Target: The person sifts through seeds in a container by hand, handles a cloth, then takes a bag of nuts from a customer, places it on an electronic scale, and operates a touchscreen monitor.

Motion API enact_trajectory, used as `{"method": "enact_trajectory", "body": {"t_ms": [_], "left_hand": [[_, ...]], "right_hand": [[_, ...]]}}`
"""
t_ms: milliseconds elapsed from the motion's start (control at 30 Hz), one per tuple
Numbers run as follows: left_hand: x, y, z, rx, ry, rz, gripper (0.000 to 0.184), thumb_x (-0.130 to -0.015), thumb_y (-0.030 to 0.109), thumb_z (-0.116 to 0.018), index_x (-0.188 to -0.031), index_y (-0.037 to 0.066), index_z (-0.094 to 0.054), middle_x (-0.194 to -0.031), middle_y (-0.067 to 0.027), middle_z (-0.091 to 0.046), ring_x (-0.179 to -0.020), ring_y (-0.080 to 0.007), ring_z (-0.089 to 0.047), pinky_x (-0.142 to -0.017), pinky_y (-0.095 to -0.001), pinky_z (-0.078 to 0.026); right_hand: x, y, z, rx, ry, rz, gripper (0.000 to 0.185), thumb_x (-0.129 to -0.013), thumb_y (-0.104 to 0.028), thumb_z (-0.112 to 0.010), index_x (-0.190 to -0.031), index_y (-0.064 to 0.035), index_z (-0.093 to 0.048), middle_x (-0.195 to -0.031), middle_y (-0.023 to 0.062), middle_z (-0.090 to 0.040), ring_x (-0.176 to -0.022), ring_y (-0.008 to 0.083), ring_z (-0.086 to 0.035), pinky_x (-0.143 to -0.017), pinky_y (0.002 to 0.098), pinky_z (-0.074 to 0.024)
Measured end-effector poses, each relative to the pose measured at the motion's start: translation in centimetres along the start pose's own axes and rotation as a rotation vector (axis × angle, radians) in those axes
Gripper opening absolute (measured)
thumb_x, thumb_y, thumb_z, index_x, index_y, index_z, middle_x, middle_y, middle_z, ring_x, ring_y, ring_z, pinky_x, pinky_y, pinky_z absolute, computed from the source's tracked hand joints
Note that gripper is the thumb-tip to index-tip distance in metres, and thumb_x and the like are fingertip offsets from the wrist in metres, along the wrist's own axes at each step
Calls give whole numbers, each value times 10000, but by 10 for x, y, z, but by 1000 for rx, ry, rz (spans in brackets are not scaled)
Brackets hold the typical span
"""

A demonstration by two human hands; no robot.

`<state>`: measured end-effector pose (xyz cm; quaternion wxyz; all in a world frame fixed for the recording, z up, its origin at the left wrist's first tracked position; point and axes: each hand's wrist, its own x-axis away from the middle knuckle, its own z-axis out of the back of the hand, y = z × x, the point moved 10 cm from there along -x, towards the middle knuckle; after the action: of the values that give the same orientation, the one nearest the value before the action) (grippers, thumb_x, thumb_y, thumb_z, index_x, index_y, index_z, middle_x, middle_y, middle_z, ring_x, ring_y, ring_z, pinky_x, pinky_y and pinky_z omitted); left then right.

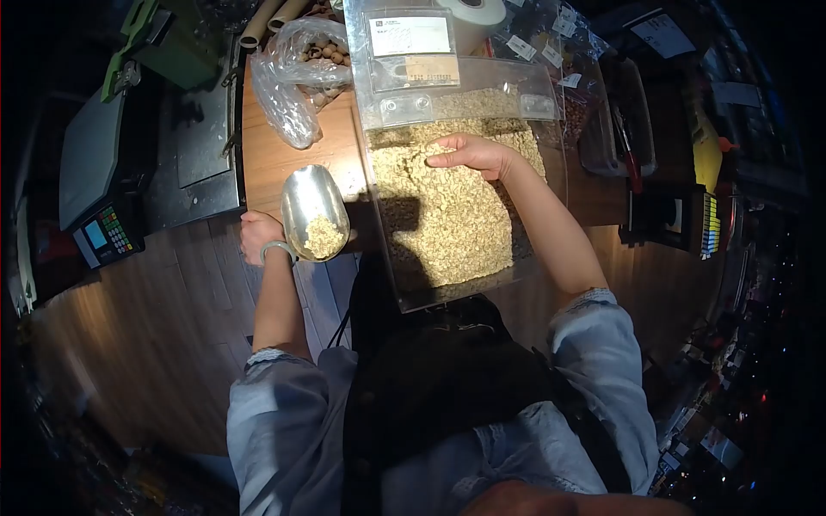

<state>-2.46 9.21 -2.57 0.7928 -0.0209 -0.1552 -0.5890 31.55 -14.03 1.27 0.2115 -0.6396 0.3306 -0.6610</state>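
Observation:
My right hand (471,155) reaches into a clear bin (397,284) of pale yellow, flake-like crumbs (447,215). Its thumb and fingers close toward each other at the surface, with some crumbs apparently between them. To the left, a metal scoop (303,191) holds a small heap of the same crumbs. The scoop's handle does not show. My left hand (261,236), with a bracelet at the wrist, is curled at the table edge beside the scoop; what its fingers close on, if anything, is hidden.
Behind the scoop lies a plastic bag (288,82) of round brown nuts on the wooden table (262,163). A scale with a keypad (107,230) stands at left. On the right are a clear tub (632,129) and packets with white labels (551,53). A white roll (473,13) sits at the back.

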Motion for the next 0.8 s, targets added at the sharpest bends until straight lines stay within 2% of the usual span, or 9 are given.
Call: {"method": "enact_trajectory", "body": {"t_ms": [33, 133, 300, 400, 500, 667, 733, 800], "left_hand": [[0, 0, -1, 2, -9, 0, 567, -946, 376, -206, -1038, 63, -670, -1068, -167, -662, -1023, -379, -607, -878, -503, -448], [0, -1, -2, -3, -21, 15, 570, -948, 375, -201, -1042, 62, -669, -1068, -166, -663, -1025, -383, -604, -885, -505, -444], [1, 0, -1, 3, -14, 5, 576, -949, 378, -195, -1046, 62, -666, -1074, -163, -662, -1036, -386, -599, -895, -507, -438], [4, 1, 2, 10, -18, 7, 578, -949, 380, -192, -1051, 63, -665, -1080, -164, -660, -1040, -387, -597, -900, -508, -436], [6, 2, 3, 5, -24, 12, 579, -948, 383, -192, -1063, 67, -663, -1089, -164, -657, -1043, -387, -597, -905, -509, -435], [-5, -3, -8, -25, -47, 21, 575, -944, 390, -196, -1084, 82, -661, -1101, -161, -654, -1051, -383, -597, -912, -508, -439], [-5, -5, -8, -17, -50, 33, 572, -941, 393, -199, -1084, 89, -662, -1103, -162, -653, -1057, -380, -595, -913, -506, -443], [-2, -3, -6, -18, -52, 31, 572, -941, 392, -199, -1083, 89, -663, -1102, -161, -654, -1056, -380, -596, -911, -504, -445]], "right_hand": [[12, -1, -9, 0, 1, -1, 395, -828, -273, -726, -1142, -59, -619, -1100, 20, -635, -1059, 130, -538, -1034, 326, -331], [44, -19, -21, -111, 18, 217, 310, -810, -59, -719, -1107, -55, -631, -1070, 19, -639, -974, 95, -575, -866, 254, -471], [88, -15, -28, 6, 138, 314, 281, -815, -60, -702, -1089, -61, -642, -1089, 42, -645, -1025, 117, -570, -916, 276, -442], [108, -13, -20, 87, 289, 400, 267, -835, -67, -680, -1097, -42, -634, -1090, 44, -647, -1027, 123, -570, -926, 281, -431], [123, 3, -6, 47, 399, 306, 256, -856, -71, -652, -1110, -39, -630, -1092, 47, -645, -1033, 127, -569, -926, 279, -426], [139, 13, 6, 82, 456, 350, 254, -880, -78, -619, -1130, -34, -619, -1092, 37, -637, -1018, 108, -555, -918, 262, -415], [144, 17, 9, 16, 495, 353, 241, -884, -84, -624, -1122, -46, -625, -1065, 3, -622, -953, 81, -539, -855, 232, -420], [147, 19, 8, 15, 497, 325, 236, -892, -89, -615, -1124, -48, -624, -1057, -3, -623, -947, 73, -539, -842, 225, -420]]}}
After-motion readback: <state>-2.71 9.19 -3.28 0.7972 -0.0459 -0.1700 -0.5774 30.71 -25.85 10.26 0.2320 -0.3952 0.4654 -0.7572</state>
